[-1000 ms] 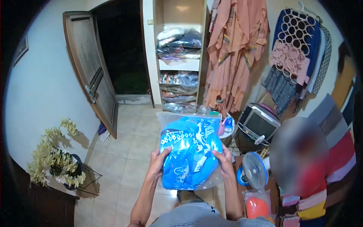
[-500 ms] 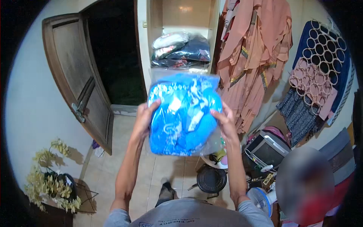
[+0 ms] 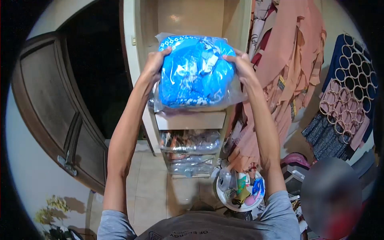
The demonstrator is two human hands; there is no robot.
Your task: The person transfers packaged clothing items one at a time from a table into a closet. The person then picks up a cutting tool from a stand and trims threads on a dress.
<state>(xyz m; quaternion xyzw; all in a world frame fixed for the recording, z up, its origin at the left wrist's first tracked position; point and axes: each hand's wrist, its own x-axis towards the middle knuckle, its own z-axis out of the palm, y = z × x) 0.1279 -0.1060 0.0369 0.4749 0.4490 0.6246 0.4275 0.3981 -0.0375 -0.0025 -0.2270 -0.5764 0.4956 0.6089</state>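
Observation:
Between my two hands is a clear plastic bag of folded blue-and-white cloth (image 3: 192, 74), raised in front of the upper part of an open cabinet (image 3: 190, 16). My left hand (image 3: 157, 62) is closed on the bag's left edge, thumb on the front. On the opposite edge my right hand (image 3: 240, 66) grips it, with the thumb pressed against the front. The fingers behind the bag are largely hidden. Whatever lies on the shelf behind the bag is covered by it. Lower in the cabinet, more plastic-wrapped folded things (image 3: 190, 144) are stacked.
Peach garments (image 3: 288, 60) hang right of the cabinet. A wooden door (image 3: 52, 96) stands open at left beside a dark doorway. Near my body is a round white tub (image 3: 240, 192) of small items. A ring hanger with cloths (image 3: 350, 88) is on the right wall. A blurred person (image 3: 330, 196) is at lower right.
Both hands have carried the bag of blue cloth forward and up toward the cabinet. My view has shifted closer, and the lower shelves and white tub now show more fully.

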